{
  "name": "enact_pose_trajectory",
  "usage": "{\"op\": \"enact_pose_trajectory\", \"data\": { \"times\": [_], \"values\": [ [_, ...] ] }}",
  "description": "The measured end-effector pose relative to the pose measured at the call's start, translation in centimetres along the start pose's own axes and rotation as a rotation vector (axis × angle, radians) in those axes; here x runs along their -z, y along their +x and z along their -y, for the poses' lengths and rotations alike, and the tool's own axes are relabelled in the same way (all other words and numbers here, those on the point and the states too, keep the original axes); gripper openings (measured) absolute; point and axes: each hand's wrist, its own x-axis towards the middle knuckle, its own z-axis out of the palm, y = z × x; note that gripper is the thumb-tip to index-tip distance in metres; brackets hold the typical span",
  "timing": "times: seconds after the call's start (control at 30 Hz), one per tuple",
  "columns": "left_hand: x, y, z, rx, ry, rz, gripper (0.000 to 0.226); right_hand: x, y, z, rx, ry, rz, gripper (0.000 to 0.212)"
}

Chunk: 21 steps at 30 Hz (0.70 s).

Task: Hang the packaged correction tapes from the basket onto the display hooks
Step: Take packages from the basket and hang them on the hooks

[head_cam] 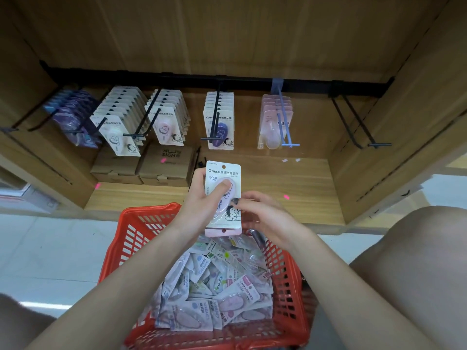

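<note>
Left fingers (202, 195) gripping pink tape pack (223, 198) upright, right fingers (252, 200) pinching its edge, above red basket (131, 238), hooks (214, 117) behind

I crouch before a wooden shelf (265, 178) holding cardboard boxes (161, 165), pale tiled floor (50, 248) beneath me.

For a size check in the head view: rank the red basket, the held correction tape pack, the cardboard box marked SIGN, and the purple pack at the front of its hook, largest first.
1. Red basket, by far the largest.
2. Cardboard box and held pack, gripped in the left hand: similar, and the pack is nearer, so unranked.
3. Purple pack, smallest, though farther away.
</note>
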Motion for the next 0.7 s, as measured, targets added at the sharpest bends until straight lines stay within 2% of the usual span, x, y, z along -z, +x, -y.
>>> {"op": "enact_pose_trajectory", "data": {
  "times": [0.17,0.33,0.53,0.6,0.7],
  "values": [
    [-0.1,0.0,0.2,-0.009,0.023,-0.030,0.012,0.1,-0.2,-0.1,0.034,0.043,0.027,0.027],
    [0.1,0.0,0.3,-0.061,0.099,-0.010,0.012,0.2,-0.3,-0.3,0.055,0.088,0.045,0.035],
    [0.6,0.1,0.4,-0.047,0.050,-0.018,0.012,0.2,-0.1,-0.1,0.056,0.129,0.044,0.020],
    [0.7,0.2,0.5,-0.046,0.055,-0.033,0.014,0.2,-0.2,-0.1,0.049,0.147,0.092,0.027],
    [0.9,0.7,0.6,-0.004,0.043,-0.086,0.016,0.0,-0.3,0.0,0.002,0.133,0.124,0.053]
  ]
}}
